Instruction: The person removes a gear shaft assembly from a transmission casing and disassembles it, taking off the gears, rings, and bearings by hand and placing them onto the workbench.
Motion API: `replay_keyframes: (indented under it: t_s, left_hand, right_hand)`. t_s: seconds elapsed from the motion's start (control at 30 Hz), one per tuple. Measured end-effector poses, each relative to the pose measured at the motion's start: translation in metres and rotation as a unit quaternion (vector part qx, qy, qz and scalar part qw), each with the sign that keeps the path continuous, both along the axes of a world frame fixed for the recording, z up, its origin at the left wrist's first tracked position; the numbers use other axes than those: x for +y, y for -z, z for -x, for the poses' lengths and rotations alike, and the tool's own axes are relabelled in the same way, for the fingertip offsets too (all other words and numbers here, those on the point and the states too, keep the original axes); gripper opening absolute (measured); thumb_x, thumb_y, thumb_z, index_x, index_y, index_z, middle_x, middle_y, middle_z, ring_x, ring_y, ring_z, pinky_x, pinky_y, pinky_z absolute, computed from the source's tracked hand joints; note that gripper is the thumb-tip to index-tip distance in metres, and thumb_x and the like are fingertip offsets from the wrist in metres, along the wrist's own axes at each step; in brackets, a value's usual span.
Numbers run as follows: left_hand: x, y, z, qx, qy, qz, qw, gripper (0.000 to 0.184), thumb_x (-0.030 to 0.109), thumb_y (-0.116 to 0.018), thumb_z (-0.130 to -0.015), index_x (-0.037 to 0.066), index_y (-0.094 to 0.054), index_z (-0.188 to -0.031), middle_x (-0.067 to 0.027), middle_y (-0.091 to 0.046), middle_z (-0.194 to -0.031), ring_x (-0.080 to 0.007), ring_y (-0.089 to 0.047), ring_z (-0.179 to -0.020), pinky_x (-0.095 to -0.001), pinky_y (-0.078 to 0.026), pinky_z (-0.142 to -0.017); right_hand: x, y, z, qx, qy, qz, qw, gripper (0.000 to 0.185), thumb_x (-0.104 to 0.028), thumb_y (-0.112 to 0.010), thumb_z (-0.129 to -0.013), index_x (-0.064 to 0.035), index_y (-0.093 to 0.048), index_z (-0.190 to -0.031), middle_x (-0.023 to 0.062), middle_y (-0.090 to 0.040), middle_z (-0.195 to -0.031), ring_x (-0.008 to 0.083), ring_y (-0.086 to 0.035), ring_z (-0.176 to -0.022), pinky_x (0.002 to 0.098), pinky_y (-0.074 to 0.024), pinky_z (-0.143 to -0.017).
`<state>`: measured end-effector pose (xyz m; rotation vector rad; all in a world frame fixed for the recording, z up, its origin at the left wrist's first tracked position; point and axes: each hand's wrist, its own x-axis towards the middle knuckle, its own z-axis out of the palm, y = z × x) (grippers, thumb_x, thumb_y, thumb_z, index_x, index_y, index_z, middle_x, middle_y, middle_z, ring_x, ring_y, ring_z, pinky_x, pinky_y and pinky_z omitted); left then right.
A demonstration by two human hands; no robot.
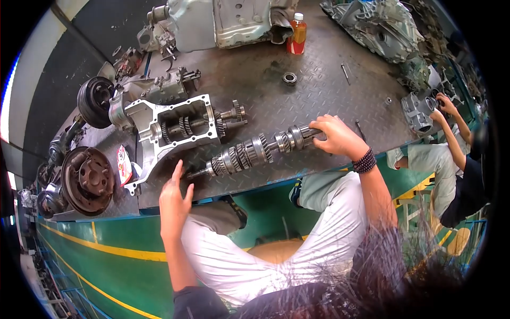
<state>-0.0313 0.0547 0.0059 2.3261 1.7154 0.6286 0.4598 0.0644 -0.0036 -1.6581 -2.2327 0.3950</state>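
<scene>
A long shaft stacked with gears [247,154] lies along the front of the metal table [255,74]. Its right end is gripped by my right hand [340,137], which has a dark beaded bracelet at the wrist. By the thin left tip of the shaft, my left hand [175,199] is held with thumb and fingers apart and nothing between them. Behind and left of the shaft sits an open gearbox housing [151,141], with another geared shaft [185,126] inside it.
A bottle [297,36], a ring bearing [289,79] and a large metal casing [241,24] are farther back. Round drums [87,181] stand at left. Another person's hands [443,109] touch metal parts [419,110] at right.
</scene>
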Motion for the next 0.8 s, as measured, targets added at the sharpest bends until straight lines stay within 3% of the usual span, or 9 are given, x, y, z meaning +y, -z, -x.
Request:
replay_keyframes:
  t_s: [0.07, 0.13, 0.3, 0.33, 0.4, 0.43, 0.57, 0.67, 0.8]
  left_hand:
    - [-0.013, -0.009, -0.018, 0.008, 0.052, -0.061, 0.997, 0.069, 0.008, -0.077, -0.096, 0.006, -0.049, -0.159, -0.0205, -0.064, -0.148, -0.0415, -0.063, -0.133, -0.0459, -0.051, -0.113]
    - [-0.021, -0.025, -0.06, -0.061, 0.174, -0.082, 0.979, 0.07, 0.015, -0.08, -0.094, 0.008, -0.051, -0.157, -0.0182, -0.061, -0.152, -0.0408, -0.059, -0.138, -0.0474, -0.048, -0.117]
    - [0.028, -0.042, -0.152, 0.038, 0.307, -0.09, 0.947, 0.097, 0.041, -0.09, -0.082, 0.014, -0.045, -0.162, -0.0145, -0.046, -0.165, -0.0392, -0.047, -0.149, -0.0507, -0.039, -0.123]
    - [0.041, -0.024, -0.162, 0.086, 0.287, -0.116, 0.947, 0.097, 0.046, -0.09, -0.081, 0.015, -0.046, -0.161, -0.0152, -0.052, -0.159, -0.0394, -0.055, -0.14, -0.0496, -0.046, -0.116]
    - [0.056, -0.011, -0.176, 0.102, 0.283, 0.014, 0.954, 0.09, 0.046, -0.09, -0.079, 0.013, -0.053, -0.153, -0.0154, -0.06, -0.146, -0.0379, -0.064, -0.126, -0.0484, -0.053, -0.104]
    - [0.058, -0.006, -0.177, 0.09, 0.279, 0.011, 0.956, 0.086, 0.046, -0.09, -0.079, 0.012, -0.055, -0.15, -0.0152, -0.061, -0.141, -0.0371, -0.066, -0.122, -0.0481, -0.054, -0.101]
    - [0.06, 0.01, -0.175, 0.054, 0.268, -0.025, 0.962, 0.074, 0.04, -0.09, -0.078, 0.01, -0.061, -0.138, -0.0138, -0.065, -0.132, -0.0343, -0.069, -0.115, -0.047, -0.055, -0.095]
    - [0.055, 0.017, -0.175, 0.04, 0.258, -0.074, 0.962, 0.07, 0.036, -0.09, -0.077, 0.009, -0.062, -0.135, -0.0121, -0.066, -0.131, -0.0328, -0.069, -0.115, -0.0459, -0.055, -0.095]
    - [0.05, 0.017, -0.171, 0.022, 0.264, -0.095, 0.96, 0.067, 0.034, -0.09, -0.076, 0.008, -0.063, -0.132, -0.0104, -0.066, -0.131, -0.0318, -0.069, -0.115, -0.045, -0.055, -0.095]
  right_hand:
    - [-0.002, 0.0, -0.002, -0.002, -0.004, -0.006, 1.0, 0.043, -0.018, -0.075, -0.085, -0.0002, -0.071, -0.124, 0.0171, -0.067, -0.111, 0.0362, -0.061, -0.114, 0.0452, -0.0471, -0.104]
    - [-0.002, -0.001, -0.002, -0.008, -0.009, -0.003, 1.0, 0.043, -0.019, -0.076, -0.084, -0.0006, -0.072, -0.123, 0.0168, -0.067, -0.11, 0.0362, -0.061, -0.114, 0.0448, -0.0467, -0.103]
    - [-0.003, -0.001, -0.006, -0.006, -0.027, -0.006, 1.0, 0.044, -0.022, -0.08, -0.082, -0.0012, -0.074, -0.119, 0.0164, -0.067, -0.112, 0.0361, -0.061, -0.113, 0.0438, -0.0469, -0.101]
    - [-0.001, -0.002, -0.005, -0.004, -0.03, -0.011, 0.999, 0.044, -0.023, -0.081, -0.081, -0.0012, -0.074, -0.119, 0.0162, -0.068, -0.112, 0.0361, -0.061, -0.113, 0.0439, -0.0469, -0.101]
    - [-0.005, -0.009, -0.002, -0.001, -0.014, 0.022, 1.0, 0.047, -0.027, -0.084, -0.081, -0.0012, -0.074, -0.119, 0.015, -0.068, -0.112, 0.0361, -0.062, -0.116, 0.0457, -0.0468, -0.101]
    - [-0.005, -0.012, -0.001, -0.03, 0.009, 0.073, 0.997, 0.064, -0.027, -0.087, -0.079, -0.004, -0.068, -0.135, 0.0161, -0.067, -0.126, 0.0378, -0.06, -0.124, 0.0474, -0.0461, -0.107]
    - [-0.02, -0.042, 0.03, -0.019, 0.015, -0.013, 1.0, 0.098, -0.024, -0.092, -0.076, -0.0126, -0.046, -0.162, 0.0197, -0.054, -0.152, 0.0412, -0.055, -0.138, 0.0502, -0.0414, -0.119]
    - [-0.002, -0.036, 0.055, 0.007, -0.114, -0.06, 0.992, 0.091, -0.024, -0.09, -0.078, -0.012, -0.05, -0.159, 0.0173, -0.057, -0.149, 0.0404, -0.057, -0.135, 0.0501, -0.0461, -0.115]
    - [0.016, -0.038, 0.058, -0.081, -0.1, 0.097, 0.987, 0.07, -0.028, -0.088, -0.081, -0.009, -0.06, -0.143, 0.012, -0.066, -0.133, 0.0367, -0.063, -0.126, 0.0452, -0.054, -0.104]
